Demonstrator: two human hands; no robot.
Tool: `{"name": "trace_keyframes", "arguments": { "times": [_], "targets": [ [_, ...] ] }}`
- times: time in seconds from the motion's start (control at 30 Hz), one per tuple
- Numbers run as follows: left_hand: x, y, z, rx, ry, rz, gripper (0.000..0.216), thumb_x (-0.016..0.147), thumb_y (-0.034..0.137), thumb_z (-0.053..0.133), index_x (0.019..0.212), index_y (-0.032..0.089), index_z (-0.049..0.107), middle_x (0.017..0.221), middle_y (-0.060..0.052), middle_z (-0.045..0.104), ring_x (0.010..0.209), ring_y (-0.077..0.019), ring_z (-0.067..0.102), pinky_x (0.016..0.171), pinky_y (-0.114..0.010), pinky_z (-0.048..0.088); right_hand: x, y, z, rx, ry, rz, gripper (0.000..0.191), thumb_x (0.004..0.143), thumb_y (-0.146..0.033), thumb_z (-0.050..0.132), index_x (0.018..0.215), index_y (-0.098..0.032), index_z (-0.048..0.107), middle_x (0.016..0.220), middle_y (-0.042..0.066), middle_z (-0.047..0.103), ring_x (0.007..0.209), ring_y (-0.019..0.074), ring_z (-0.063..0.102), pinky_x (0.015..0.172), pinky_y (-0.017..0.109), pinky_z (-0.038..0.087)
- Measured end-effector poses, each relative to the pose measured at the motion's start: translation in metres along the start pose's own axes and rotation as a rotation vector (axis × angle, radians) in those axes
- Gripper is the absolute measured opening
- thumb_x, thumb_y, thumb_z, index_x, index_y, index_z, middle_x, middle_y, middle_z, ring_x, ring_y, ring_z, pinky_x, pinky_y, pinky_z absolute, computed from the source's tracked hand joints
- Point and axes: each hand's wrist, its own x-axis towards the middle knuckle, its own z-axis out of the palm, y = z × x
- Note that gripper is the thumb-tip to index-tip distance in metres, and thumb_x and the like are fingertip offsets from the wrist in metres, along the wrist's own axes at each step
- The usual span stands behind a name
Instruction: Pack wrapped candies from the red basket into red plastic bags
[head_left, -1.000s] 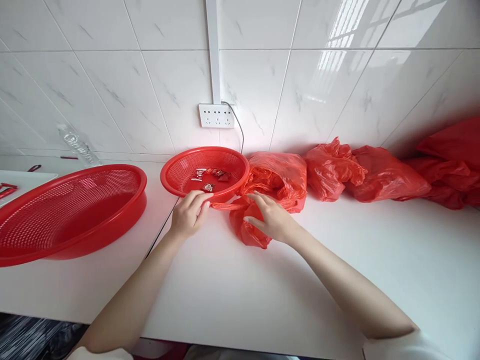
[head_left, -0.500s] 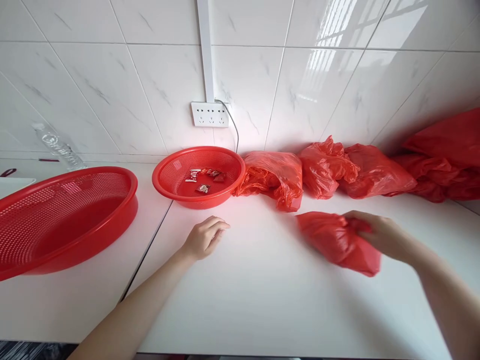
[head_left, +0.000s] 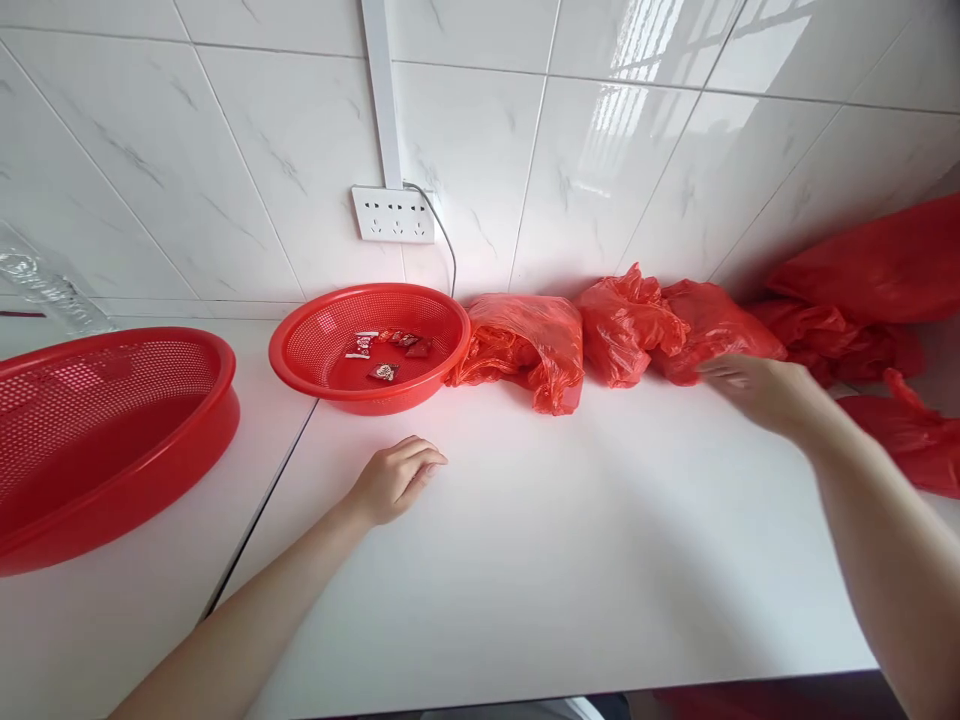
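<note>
red mesh basket [head_left: 304, 345], red bags [head_left: 525, 345], white tiles [head_left: 225, 150]

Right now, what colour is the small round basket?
Red, as the head view shows: the small round basket is red mesh plastic.

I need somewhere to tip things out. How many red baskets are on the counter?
2: a small basket below the wall socket, holding a few wrappers, and a large basket at far left, partly out of frame.

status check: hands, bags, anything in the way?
Left hand empty, resting on the white counter. Right hand open, holds nothing, at the row of red bags by the wall. Small red basket apart from both hands.
</note>
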Motion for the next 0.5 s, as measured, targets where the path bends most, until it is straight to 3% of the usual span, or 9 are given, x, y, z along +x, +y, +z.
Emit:
{"name": "trace_keyframes", "arguments": {
  "times": [0.07, 0.13, 0.23, 0.3, 0.37, 0.43, 0.5],
  "targets": [
    [0.000, 0.000, -0.001, -0.025, -0.006, -0.016, 0.033, 0.097, 0.029, 0.035, 0.104, 0.019, 0.066, 0.096, -0.007, 0.069, 0.094, -0.0193, 0.062, 0.083, -0.033, 0.050, 0.013, -0.051, 0.051, -0.137, -0.234, 0.036, 0.017, 0.085, -0.028, 0.062, 0.097, -0.034, 0.071, 0.088, -0.001, 0.074, 0.074, 0.0223, 0.070, 0.069, 0.036, 0.058],
    [0.000, -0.001, -0.002, -0.048, -0.019, -0.031, 0.037, 0.098, 0.031, 0.033, 0.105, 0.019, 0.067, 0.098, -0.008, 0.069, 0.095, -0.0198, 0.062, 0.084, -0.034, 0.050, 0.026, -0.095, 0.099, -0.083, -0.456, -0.004, 0.023, 0.091, -0.029, 0.053, 0.107, -0.031, 0.069, 0.101, 0.001, 0.073, 0.087, 0.0221, 0.070, 0.077, 0.037, 0.058],
    [-0.002, -0.002, -0.001, -0.070, -0.033, -0.048, 0.039, 0.098, 0.034, 0.032, 0.106, 0.019, 0.067, 0.099, -0.009, 0.069, 0.097, -0.0204, 0.062, 0.086, -0.034, 0.050, 0.048, -0.133, 0.165, -0.153, -0.516, -0.117, 0.028, 0.096, -0.030, 0.045, 0.108, -0.024, 0.070, 0.120, 0.005, 0.066, 0.106, 0.0217, 0.063, 0.090, 0.037, 0.053],
    [-0.003, -0.003, -0.001, -0.076, -0.031, -0.056, 0.040, 0.098, 0.035, 0.031, 0.106, 0.018, 0.067, 0.099, -0.009, 0.069, 0.096, -0.0206, 0.062, 0.086, -0.034, 0.050, 0.062, -0.136, 0.204, -0.381, -0.568, -0.020, 0.031, 0.097, -0.027, 0.042, 0.105, -0.023, 0.072, 0.143, 0.006, 0.050, 0.127, 0.0248, 0.048, 0.100, 0.039, 0.045],
    [-0.003, -0.003, -0.001, -0.079, -0.027, -0.059, 0.040, 0.098, 0.035, 0.031, 0.105, 0.018, 0.067, 0.098, -0.009, 0.070, 0.095, -0.0206, 0.062, 0.085, -0.034, 0.049, 0.074, -0.129, 0.235, -0.476, -0.587, 0.064, 0.027, 0.092, -0.025, 0.052, 0.110, -0.018, 0.071, 0.152, 0.013, 0.036, 0.138, 0.0343, 0.032, 0.106, 0.051, 0.036],
    [-0.004, -0.004, -0.001, -0.079, -0.034, -0.061, 0.039, 0.098, 0.034, 0.032, 0.105, 0.018, 0.067, 0.097, -0.008, 0.070, 0.094, -0.0202, 0.061, 0.084, -0.034, 0.049, 0.082, -0.120, 0.256, -0.522, -0.606, 0.126, 0.030, 0.086, -0.024, 0.061, 0.112, -0.012, 0.070, 0.152, 0.020, 0.033, 0.139, 0.0407, 0.028, 0.108, 0.059, 0.026],
    [-0.004, -0.005, -0.002, -0.078, -0.044, -0.065, 0.038, 0.098, 0.033, 0.032, 0.105, 0.018, 0.066, 0.097, -0.008, 0.070, 0.093, -0.0197, 0.061, 0.084, -0.033, 0.049, 0.085, -0.112, 0.265, -0.541, -0.619, 0.157, 0.032, 0.084, -0.026, 0.063, 0.111, -0.009, 0.069, 0.150, 0.023, 0.035, 0.137, 0.0415, 0.029, 0.110, 0.061, 0.021]
  ]
}}
